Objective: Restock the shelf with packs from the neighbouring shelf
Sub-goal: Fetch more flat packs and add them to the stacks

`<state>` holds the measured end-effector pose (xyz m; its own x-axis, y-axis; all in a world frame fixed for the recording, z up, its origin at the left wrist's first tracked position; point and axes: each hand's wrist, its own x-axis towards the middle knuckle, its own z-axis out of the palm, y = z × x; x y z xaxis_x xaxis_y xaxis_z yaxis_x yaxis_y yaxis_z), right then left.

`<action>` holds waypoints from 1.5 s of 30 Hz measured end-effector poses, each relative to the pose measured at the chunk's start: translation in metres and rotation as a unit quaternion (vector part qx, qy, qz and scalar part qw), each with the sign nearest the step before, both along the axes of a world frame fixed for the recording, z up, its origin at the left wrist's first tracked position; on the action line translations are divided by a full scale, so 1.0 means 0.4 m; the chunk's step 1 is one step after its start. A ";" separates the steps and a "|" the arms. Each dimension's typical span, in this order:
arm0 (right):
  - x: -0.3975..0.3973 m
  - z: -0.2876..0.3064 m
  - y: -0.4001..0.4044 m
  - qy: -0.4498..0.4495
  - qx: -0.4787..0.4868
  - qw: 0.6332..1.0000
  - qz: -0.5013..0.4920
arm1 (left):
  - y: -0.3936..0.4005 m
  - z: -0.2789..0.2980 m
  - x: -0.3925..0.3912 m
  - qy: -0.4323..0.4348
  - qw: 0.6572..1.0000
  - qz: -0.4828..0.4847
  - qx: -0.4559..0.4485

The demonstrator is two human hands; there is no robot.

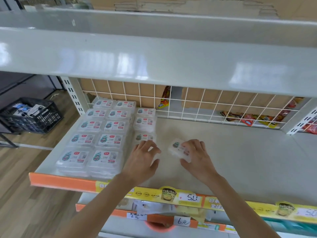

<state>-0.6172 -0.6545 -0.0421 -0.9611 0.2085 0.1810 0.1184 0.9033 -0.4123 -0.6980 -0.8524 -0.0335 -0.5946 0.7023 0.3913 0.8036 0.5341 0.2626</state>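
From the head view, my right hand is curled round a clear plastic pack: my fingers lie over its top and my thumb sits under its near edge, holding it tilted just above the grey shelf. My left hand is just beside it, to the left. Its fingers are bent over the front of a low pack, the nearest one of a short column. Motion blur hides whether they truly grip it or only touch it, so I cannot tell.

Further left of my left hand stand the stocked packs, two tidy columns of stacked clear boxes with white labels, running from the shelf's front lip to the white wire grille at the back.

Beyond my right fingers, behind that grille, lie red and yellow snack packets. Below my wrists runs the orange and yellow price strip. Far off to my left, a black crate sits on the wooden floor.
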 end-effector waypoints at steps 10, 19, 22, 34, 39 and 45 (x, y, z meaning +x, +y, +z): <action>-0.206 0.027 -0.180 0.059 0.017 0.986 0.157 | -0.163 0.031 -0.058 0.021 0.996 0.088 -0.014; -0.183 0.019 -0.202 0.049 0.023 0.995 0.081 | -0.161 0.032 -0.047 0.057 0.997 0.041 -0.034; -0.103 0.005 -0.188 0.059 0.050 0.996 0.045 | -0.133 0.030 -0.027 0.060 0.997 -0.042 -0.014; 0.378 -0.015 0.035 0.042 0.104 0.989 -0.101 | 0.179 -0.042 0.194 0.027 0.955 -0.285 -0.079; 0.601 0.017 0.172 0.025 0.092 0.982 -0.166 | 0.395 -0.011 0.367 0.034 0.939 -0.334 -0.072; 0.857 0.006 0.320 0.012 0.092 0.966 -0.243 | 0.625 -0.027 0.646 -0.002 0.916 -0.397 -0.064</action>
<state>-0.2743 -0.5266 -0.0397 -0.7532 0.5959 0.2785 0.5386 0.8018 -0.2589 -0.4396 -0.6024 -0.0442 0.1214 0.9536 0.2755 0.9513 -0.1910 0.2420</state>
